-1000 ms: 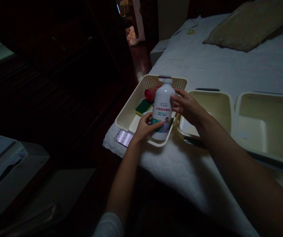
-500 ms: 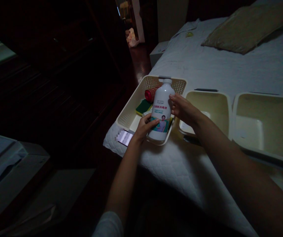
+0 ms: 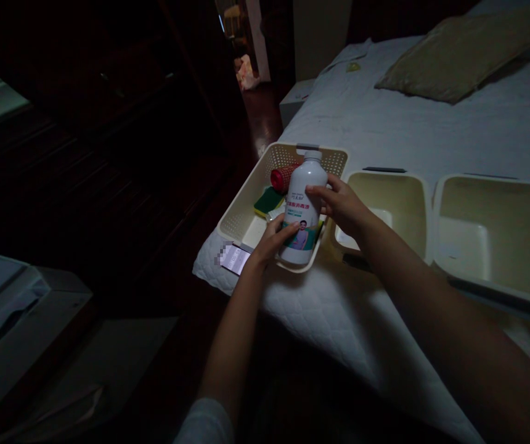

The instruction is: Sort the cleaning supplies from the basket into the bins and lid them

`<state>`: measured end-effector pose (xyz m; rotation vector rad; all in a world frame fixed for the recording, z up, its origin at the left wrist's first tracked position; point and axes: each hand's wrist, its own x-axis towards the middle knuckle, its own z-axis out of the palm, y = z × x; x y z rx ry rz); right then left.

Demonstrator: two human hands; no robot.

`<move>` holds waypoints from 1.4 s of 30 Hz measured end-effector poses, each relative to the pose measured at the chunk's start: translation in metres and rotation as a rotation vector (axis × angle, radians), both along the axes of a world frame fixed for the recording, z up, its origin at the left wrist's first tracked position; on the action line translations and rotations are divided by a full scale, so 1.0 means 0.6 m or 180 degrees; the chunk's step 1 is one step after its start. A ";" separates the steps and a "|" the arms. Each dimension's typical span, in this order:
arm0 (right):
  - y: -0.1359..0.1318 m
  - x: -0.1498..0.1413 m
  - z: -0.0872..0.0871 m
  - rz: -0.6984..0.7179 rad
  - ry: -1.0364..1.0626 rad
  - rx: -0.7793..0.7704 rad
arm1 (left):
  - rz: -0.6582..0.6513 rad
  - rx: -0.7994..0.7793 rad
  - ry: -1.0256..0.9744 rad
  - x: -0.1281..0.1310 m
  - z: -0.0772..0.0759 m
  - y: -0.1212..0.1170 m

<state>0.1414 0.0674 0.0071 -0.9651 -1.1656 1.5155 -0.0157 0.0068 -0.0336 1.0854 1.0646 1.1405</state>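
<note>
So white btl point(image 3: 300, 207) clasped btwn L hand point(image 3: 270, 245), low, & R hand point(image 3: 344, 205), higher.

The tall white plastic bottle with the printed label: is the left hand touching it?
Touching. The head view shows the left hand gripping the tall white plastic bottle low down, its thumb lying across the printed label.

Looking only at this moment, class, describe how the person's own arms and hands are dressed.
The left hand and right hand are ungloved, with no ring or watch visible in the dim light. The left arm shows a pale, plain-looking sleeve; the right arm shows none.
</note>
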 end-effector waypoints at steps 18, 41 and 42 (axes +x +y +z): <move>0.021 0.007 0.003 -0.0889 -0.0564 0.0553 | 0.0362 0.0539 0.0445 0.005 -0.007 0.009; 0.005 0.000 0.005 -0.0471 -0.0411 0.0333 | 0.0515 0.0291 0.0495 0.011 0.000 0.008; 0.005 0.001 0.006 -0.0429 -0.0378 0.0261 | 0.0513 0.0292 0.0418 0.010 0.001 0.008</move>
